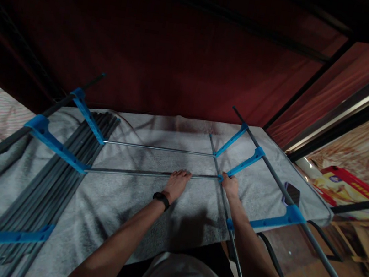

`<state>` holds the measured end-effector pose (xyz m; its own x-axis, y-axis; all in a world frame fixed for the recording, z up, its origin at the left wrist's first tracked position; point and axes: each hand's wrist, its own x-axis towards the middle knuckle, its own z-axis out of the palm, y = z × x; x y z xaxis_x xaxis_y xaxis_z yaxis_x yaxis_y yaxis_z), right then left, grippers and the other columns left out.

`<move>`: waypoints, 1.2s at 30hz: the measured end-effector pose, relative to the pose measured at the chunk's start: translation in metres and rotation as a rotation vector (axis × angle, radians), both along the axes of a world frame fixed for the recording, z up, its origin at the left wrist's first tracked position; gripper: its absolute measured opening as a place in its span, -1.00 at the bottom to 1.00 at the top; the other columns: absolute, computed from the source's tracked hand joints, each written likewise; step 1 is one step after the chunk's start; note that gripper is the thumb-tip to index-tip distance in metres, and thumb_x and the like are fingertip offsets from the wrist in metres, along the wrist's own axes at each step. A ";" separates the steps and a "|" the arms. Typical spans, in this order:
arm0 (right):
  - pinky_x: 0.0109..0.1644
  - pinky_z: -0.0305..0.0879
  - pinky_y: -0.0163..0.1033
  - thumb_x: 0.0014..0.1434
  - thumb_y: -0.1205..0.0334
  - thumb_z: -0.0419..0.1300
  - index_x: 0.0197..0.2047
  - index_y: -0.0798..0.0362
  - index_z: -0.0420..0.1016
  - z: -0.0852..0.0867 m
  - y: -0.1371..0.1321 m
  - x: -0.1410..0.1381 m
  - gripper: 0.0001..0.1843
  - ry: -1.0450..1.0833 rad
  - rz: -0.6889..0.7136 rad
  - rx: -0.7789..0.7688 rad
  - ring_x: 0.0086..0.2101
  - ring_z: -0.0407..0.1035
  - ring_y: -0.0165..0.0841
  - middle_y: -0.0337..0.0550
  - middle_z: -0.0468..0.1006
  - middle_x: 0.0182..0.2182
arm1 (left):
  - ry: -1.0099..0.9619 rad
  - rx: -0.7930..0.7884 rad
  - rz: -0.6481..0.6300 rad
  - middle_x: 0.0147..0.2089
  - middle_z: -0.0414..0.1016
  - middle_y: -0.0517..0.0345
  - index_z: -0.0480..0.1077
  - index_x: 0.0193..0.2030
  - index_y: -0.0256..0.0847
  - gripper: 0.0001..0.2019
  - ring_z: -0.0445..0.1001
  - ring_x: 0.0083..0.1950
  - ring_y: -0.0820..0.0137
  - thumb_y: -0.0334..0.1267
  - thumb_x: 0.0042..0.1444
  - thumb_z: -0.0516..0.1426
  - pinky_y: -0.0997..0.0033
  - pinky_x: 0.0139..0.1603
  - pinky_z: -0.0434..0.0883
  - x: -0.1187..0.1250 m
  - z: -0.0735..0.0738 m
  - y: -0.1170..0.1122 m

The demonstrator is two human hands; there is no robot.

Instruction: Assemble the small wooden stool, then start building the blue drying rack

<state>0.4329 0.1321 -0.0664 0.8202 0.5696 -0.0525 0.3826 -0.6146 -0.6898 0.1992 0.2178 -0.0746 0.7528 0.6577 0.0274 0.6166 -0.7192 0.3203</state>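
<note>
Centrally, the left hand (177, 184) curls over a grey crossbar (131, 172); right of centre, the right hand (230, 185) pinches a blue bracket's (243, 165) lower end.

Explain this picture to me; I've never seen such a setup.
There is no machine: these are a person's own bare hands, seen from a camera worn on the head, looking forward and down. The left hand lies over a crossbar, and the right hand is at the joint where a blue bracket meets it. How firmly either grips is hard to tell. The crossbar belongs to a frame of grey rods and blue brackets. On the grey cloth lie a bundle of rods at the left and a phone at the right.
</note>
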 end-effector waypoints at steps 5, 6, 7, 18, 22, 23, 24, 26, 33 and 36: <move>-0.27 0.27 -0.21 0.23 0.02 0.05 -0.40 0.08 0.48 -0.003 0.001 -0.011 -0.65 -0.085 -0.032 -0.044 -0.26 0.53 -0.12 0.18 0.62 -0.35 | -0.009 -0.013 0.028 0.10 0.50 -0.06 0.43 0.13 -0.19 -0.66 0.41 0.15 0.20 -0.38 0.37 -0.08 0.15 0.24 0.24 0.001 -0.005 0.000; -0.26 0.27 -0.20 0.24 0.03 0.04 -0.40 0.08 0.48 -0.003 0.001 -0.013 -0.64 -0.095 -0.034 -0.050 -0.25 0.54 -0.12 0.19 0.62 -0.34 | -0.009 -0.017 0.035 0.12 0.49 -0.06 0.43 0.13 -0.19 -0.67 0.41 0.16 0.20 -0.38 0.37 -0.08 0.15 0.25 0.23 0.001 -0.005 0.000; -0.26 0.27 -0.20 0.25 0.03 0.03 -0.40 0.08 0.48 -0.004 0.002 -0.015 -0.64 -0.102 -0.035 -0.056 -0.26 0.54 -0.11 0.20 0.62 -0.34 | -0.006 -0.020 0.038 0.12 0.49 -0.06 0.43 0.13 -0.20 -0.67 0.41 0.17 0.20 -0.37 0.37 -0.07 0.15 0.25 0.24 0.000 -0.004 0.000; -0.20 0.28 -0.13 0.33 0.00 -0.06 -0.20 0.16 0.52 -0.011 0.006 -0.026 -0.54 -0.155 -0.012 -0.069 -0.22 0.53 -0.04 0.29 0.61 -0.24 | 0.028 -0.012 0.020 0.03 0.54 -0.06 0.44 0.12 -0.20 -0.63 0.45 0.10 0.18 -0.37 0.38 -0.12 0.13 0.17 0.29 -0.002 -0.005 0.003; -0.17 0.28 -0.12 0.35 0.01 -0.08 -0.18 0.15 0.52 -0.010 0.006 -0.030 -0.54 -0.160 -0.025 -0.075 -0.20 0.53 -0.03 0.29 0.61 -0.23 | 0.005 0.003 0.020 0.11 0.51 -0.06 0.41 0.20 -0.19 -0.61 0.44 0.14 0.20 -0.38 0.36 -0.10 0.15 0.23 0.27 -0.003 -0.013 0.004; -0.17 0.28 -0.12 0.35 0.01 -0.07 -0.19 0.13 0.52 -0.010 0.006 -0.031 -0.56 -0.157 -0.029 -0.073 -0.21 0.53 -0.04 0.27 0.61 -0.24 | 0.002 0.003 0.016 0.13 0.51 -0.06 0.40 0.20 -0.19 -0.61 0.43 0.15 0.20 -0.39 0.36 -0.10 0.15 0.24 0.27 -0.004 -0.014 0.004; -0.17 0.28 -0.13 0.35 0.01 -0.06 -0.19 0.11 0.52 -0.010 0.005 -0.031 -0.57 -0.152 -0.033 -0.067 -0.21 0.53 -0.04 0.25 0.61 -0.26 | 0.005 0.002 0.017 0.14 0.51 -0.06 0.40 0.21 -0.18 -0.61 0.43 0.16 0.20 -0.39 0.36 -0.09 0.15 0.24 0.27 -0.005 -0.015 0.004; -0.17 0.28 -0.14 0.34 0.01 -0.04 -0.20 0.07 0.51 -0.011 0.005 -0.031 -0.61 -0.137 -0.036 -0.051 -0.22 0.53 -0.07 0.21 0.62 -0.26 | 0.021 0.002 0.028 0.15 0.51 -0.06 0.40 0.21 -0.16 -0.60 0.43 0.17 0.18 -0.40 0.35 -0.08 0.13 0.25 0.27 -0.005 -0.017 0.005; -0.11 0.30 -0.08 0.35 0.02 -0.05 -0.10 0.13 0.49 -0.013 0.008 -0.035 -0.59 -0.095 -0.062 -0.049 -0.19 0.52 -0.04 0.26 0.60 -0.21 | 0.060 0.035 0.017 0.12 0.54 -0.05 0.41 0.22 -0.17 -0.57 0.45 0.15 0.18 -0.40 0.35 -0.13 0.14 0.21 0.31 -0.004 -0.013 0.006; -0.09 0.32 -0.09 0.34 0.07 -0.06 -0.02 0.16 0.45 -0.013 0.009 -0.042 -0.60 -0.071 -0.090 -0.024 -0.20 0.52 -0.09 0.20 0.60 -0.21 | 0.057 0.059 0.021 0.14 0.52 -0.04 0.40 0.24 -0.16 -0.56 0.44 0.16 0.18 -0.40 0.35 -0.13 0.13 0.23 0.30 -0.006 -0.012 0.006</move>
